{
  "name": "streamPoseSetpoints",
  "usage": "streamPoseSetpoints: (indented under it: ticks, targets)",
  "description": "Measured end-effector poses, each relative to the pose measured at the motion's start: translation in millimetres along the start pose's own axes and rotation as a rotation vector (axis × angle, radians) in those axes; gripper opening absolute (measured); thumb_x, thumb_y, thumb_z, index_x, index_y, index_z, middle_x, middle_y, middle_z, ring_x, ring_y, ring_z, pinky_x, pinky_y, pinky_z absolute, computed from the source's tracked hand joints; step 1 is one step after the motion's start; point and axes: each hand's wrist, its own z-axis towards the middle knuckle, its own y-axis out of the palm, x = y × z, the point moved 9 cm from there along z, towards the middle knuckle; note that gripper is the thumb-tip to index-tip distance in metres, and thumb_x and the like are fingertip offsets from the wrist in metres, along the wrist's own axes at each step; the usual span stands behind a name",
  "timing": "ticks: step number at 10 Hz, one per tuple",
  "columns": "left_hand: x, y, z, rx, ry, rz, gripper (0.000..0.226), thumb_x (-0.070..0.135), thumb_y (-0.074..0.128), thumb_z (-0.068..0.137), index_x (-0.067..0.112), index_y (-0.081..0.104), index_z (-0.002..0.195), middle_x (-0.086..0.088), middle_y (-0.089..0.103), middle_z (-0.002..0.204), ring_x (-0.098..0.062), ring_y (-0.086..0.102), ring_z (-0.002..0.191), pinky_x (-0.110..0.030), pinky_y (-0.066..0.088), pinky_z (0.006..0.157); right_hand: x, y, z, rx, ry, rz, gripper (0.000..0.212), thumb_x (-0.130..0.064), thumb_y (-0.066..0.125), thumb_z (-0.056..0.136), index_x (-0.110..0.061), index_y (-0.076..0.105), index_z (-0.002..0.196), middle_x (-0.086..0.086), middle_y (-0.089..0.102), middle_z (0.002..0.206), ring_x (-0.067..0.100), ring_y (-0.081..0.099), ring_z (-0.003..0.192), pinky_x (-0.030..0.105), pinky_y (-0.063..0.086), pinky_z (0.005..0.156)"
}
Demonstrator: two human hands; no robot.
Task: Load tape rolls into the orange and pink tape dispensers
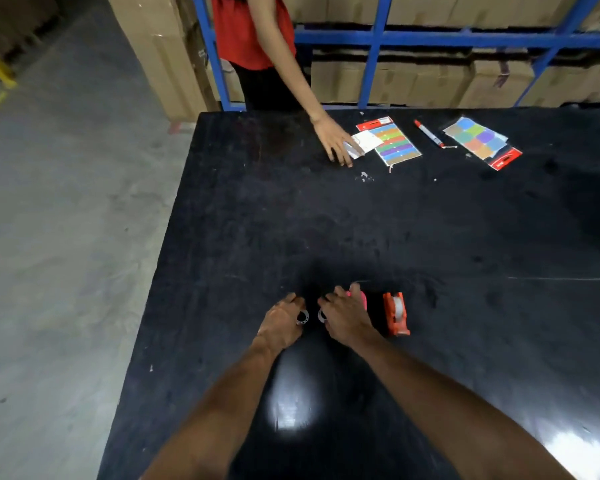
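- Tape rolls: two small clear rolls sit at the near middle of the black table (pixel 430 237), one at each of the wearer's hands, just apart from each other.
- Left hand (pixel 282 323): palm down, fingers curled, closed on the left tape roll (pixel 302 318) at its thumb side.
- Right hand (pixel 346 315): palm down, fingers bent over the pink tape dispenser (pixel 361 299), which is mostly hidden beneath it; the right tape roll (pixel 322 316) shows at the thumb. Whether this hand grips the roll, the dispenser or both cannot be told.
- Orange tape dispenser (pixel 395 313): stands on the table just right of the right hand, apart from it, with a clear roll visible in its body.
- Far edge of table: another person's hand (pixel 336 140) rests on a white card (pixel 362 143) beside a coloured sticker sheet (pixel 394 143); a red marker (pixel 429 133) and a second coloured sheet (pixel 480 142) lie further right.
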Motion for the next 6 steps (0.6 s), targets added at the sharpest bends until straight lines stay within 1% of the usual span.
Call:
streamPoseSetpoints:
  ticks: [1,2,3,4,5,6]
  targets:
    - [-6,9,5,-0.034,-0.007,-0.011,0.052,0.016,0.069,0.083,0.015,0.052,0.132,-0.002,0.046,0.140,-0.023,0.056,0.125,-0.035,0.047,0.106,-1,5,3,-0.009,0.004,-0.014,0.038,-0.027,0.062,0.086,-0.017,0.058,0.123,0.005,0.062,0.122,0.029,0.046,0.122,0.055,0.023,0.108]
    - [-10,12,6,-0.028,-0.033,-0.034,0.054,0.017,0.072,0.081,0.015,0.051,0.131,-0.003,0.045,0.136,-0.026,0.057,0.121,-0.037,0.049,0.103,-1,9,4,-0.008,0.011,-0.001,0.042,-0.030,0.063,0.085,-0.017,0.056,0.125,0.006,0.060,0.125,0.029,0.046,0.121,0.054,0.024,0.107]
    - [-9,12,7,-0.027,-0.039,-0.045,0.056,0.018,0.072,0.081,0.016,0.050,0.132,-0.004,0.044,0.139,-0.026,0.054,0.125,-0.037,0.047,0.106,0,10,3,0.001,0.009,0.014,0.041,-0.030,0.063,0.084,-0.017,0.057,0.122,0.006,0.060,0.123,0.030,0.046,0.120,0.055,0.024,0.108]
    - [-10,13,1,-0.051,-0.036,-0.012,0.066,0.019,0.071,0.081,0.019,0.043,0.141,-0.002,0.040,0.142,-0.025,0.046,0.131,-0.038,0.044,0.110,1,7,-3,0.026,0.010,0.033,0.048,-0.033,0.064,0.081,-0.017,0.055,0.126,0.004,0.056,0.126,0.029,0.045,0.120,0.054,0.025,0.105]
    - [-2,-1,-8,0.018,0.019,0.052,0.069,0.024,0.069,0.080,0.024,0.041,0.143,0.001,0.042,0.137,-0.023,0.046,0.126,-0.040,0.043,0.108,3,-4,-13,0.118,0.010,0.064,0.050,-0.040,0.062,0.081,-0.018,0.057,0.126,0.003,0.057,0.126,0.027,0.047,0.117,0.052,0.027,0.100]
    - [16,-9,-31,0.135,0.168,0.042,0.056,0.030,0.057,0.083,0.027,0.047,0.138,0.006,0.049,0.128,-0.014,0.051,0.115,-0.032,0.044,0.102,14,-11,-50,0.307,0.042,0.130,0.041,-0.046,0.056,0.080,-0.025,0.061,0.115,-0.004,0.061,0.119,0.025,0.054,0.112,0.048,0.030,0.091]
